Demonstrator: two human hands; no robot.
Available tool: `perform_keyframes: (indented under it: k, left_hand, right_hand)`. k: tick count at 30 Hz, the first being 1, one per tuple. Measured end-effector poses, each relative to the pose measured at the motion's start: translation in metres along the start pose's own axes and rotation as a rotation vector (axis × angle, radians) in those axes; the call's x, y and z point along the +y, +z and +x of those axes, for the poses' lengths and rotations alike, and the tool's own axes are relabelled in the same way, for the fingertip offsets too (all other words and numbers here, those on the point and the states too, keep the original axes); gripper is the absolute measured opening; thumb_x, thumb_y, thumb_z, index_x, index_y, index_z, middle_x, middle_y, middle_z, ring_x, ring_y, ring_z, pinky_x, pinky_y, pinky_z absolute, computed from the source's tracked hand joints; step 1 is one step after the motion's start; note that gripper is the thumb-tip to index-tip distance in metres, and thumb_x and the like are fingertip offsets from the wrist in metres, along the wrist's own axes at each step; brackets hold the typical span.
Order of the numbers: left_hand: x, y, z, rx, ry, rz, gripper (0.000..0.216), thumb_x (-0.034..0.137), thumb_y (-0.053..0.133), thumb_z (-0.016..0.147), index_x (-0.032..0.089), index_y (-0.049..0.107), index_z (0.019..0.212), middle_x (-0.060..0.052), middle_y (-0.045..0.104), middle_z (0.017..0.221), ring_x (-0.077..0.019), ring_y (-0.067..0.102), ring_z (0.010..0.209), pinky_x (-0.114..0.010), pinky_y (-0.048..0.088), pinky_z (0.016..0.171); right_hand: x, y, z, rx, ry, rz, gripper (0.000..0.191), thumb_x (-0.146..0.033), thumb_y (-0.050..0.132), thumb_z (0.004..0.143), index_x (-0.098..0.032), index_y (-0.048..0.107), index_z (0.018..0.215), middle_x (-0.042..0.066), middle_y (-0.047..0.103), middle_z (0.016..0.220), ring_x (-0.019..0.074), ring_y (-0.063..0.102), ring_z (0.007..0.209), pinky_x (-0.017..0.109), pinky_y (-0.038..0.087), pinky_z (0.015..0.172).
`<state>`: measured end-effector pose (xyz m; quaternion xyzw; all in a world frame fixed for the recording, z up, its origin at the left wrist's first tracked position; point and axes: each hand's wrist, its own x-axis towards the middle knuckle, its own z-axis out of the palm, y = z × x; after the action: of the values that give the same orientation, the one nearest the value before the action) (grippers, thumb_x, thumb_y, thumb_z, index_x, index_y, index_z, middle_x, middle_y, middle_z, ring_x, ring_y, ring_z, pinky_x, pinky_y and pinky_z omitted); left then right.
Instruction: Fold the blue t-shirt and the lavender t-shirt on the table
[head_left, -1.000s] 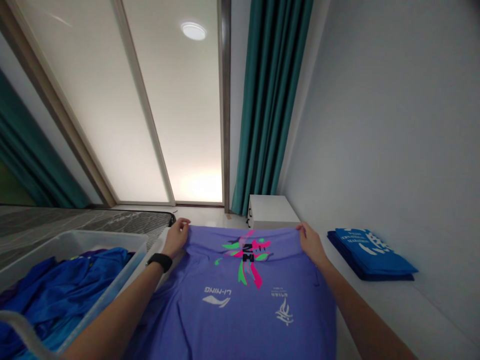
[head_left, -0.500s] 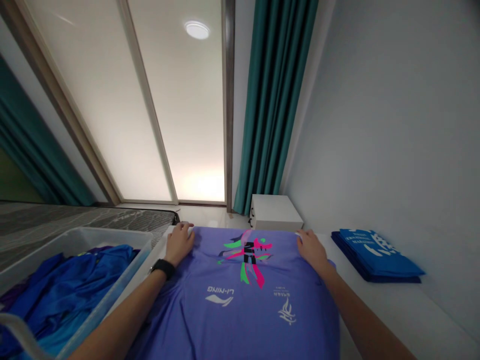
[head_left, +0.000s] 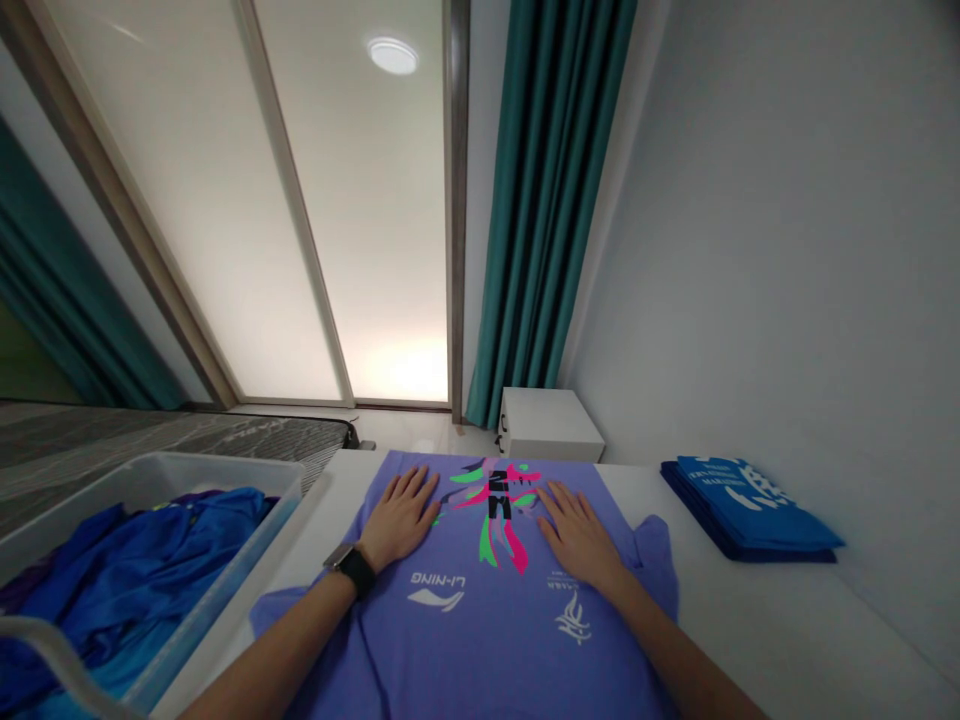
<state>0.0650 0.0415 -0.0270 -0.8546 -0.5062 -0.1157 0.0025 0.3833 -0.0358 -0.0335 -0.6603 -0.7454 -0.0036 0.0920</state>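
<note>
A purple T-shirt [head_left: 472, 640] lies spread on the white table, its printed side up and its lettering upside down to me. Flat on its upper left part rests my left hand [head_left: 401, 513], open, with a dark watch on the wrist. My right hand [head_left: 577, 530] is open too, palm down on the shirt just right of the pink, green and black print [head_left: 499, 510]. Neither hand grips the fabric. A sleeve [head_left: 656, 560] bunches up beyond my right forearm, and the other sleeve [head_left: 277, 605] sticks out left of my left forearm.
Folded blue garments [head_left: 757, 510] are stacked on the white table [head_left: 750, 640] by the wall. At left stands a translucent bin [head_left: 225, 465] holding crumpled blue clothes [head_left: 165, 560]. Past the table's far edge is a white cabinet [head_left: 551, 420].
Both hands have left the shirt's far corners and moved inward and nearer, flattening on the cloth. The shirt's sides now lie narrower, with sleeves showing on both sides.
</note>
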Motion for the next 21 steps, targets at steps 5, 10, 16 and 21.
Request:
perform_keyframes:
  k: [5,10,16,21]
  left_hand:
    - [0.007,0.008,-0.030,0.025,-0.048,0.042,0.057,0.051,0.036,0.096,0.028,0.039,0.148,-0.004,0.032,0.157,-0.0295,0.019,0.147,-0.049,0.020,0.117]
    - [0.009,0.010,-0.052,0.030,-0.058,0.041,0.062,0.054,0.037,0.095,0.024,0.038,0.149,-0.008,0.031,0.157,-0.0298,0.020,0.146,-0.047,0.024,0.116]
    - [-0.008,-0.011,-0.011,0.011,-0.024,0.005,0.056,0.045,0.038,0.097,0.019,0.040,0.147,-0.010,0.037,0.153,-0.0260,0.028,0.144,-0.046,0.021,0.118]
    - [-0.037,-0.017,0.030,-0.108,-0.149,0.011,0.053,0.041,0.035,0.098,0.019,0.040,0.146,-0.011,0.035,0.154,-0.0254,0.030,0.144,-0.048,0.021,0.117]
  right_hand:
    - [-0.008,0.000,-0.029,-0.056,0.018,0.006,0.057,-0.046,0.028,0.099,-0.021,0.033,0.150,0.007,0.026,0.158,0.0233,0.020,0.146,0.050,0.012,0.119]
    - [-0.015,-0.003,-0.051,-0.053,0.039,0.024,0.057,-0.048,0.030,0.098,-0.025,0.036,0.149,0.004,0.029,0.157,0.0237,0.024,0.145,0.050,0.014,0.118]
    - [0.001,-0.010,-0.013,0.016,0.071,-0.024,0.054,-0.043,0.032,0.097,-0.020,0.043,0.145,0.009,0.038,0.153,0.0235,0.030,0.142,0.045,0.016,0.118]
    - [0.022,-0.005,0.020,-0.031,0.202,-0.079,0.059,-0.043,0.031,0.098,-0.014,0.036,0.149,0.014,0.029,0.156,0.0259,0.025,0.144,0.048,0.018,0.117]
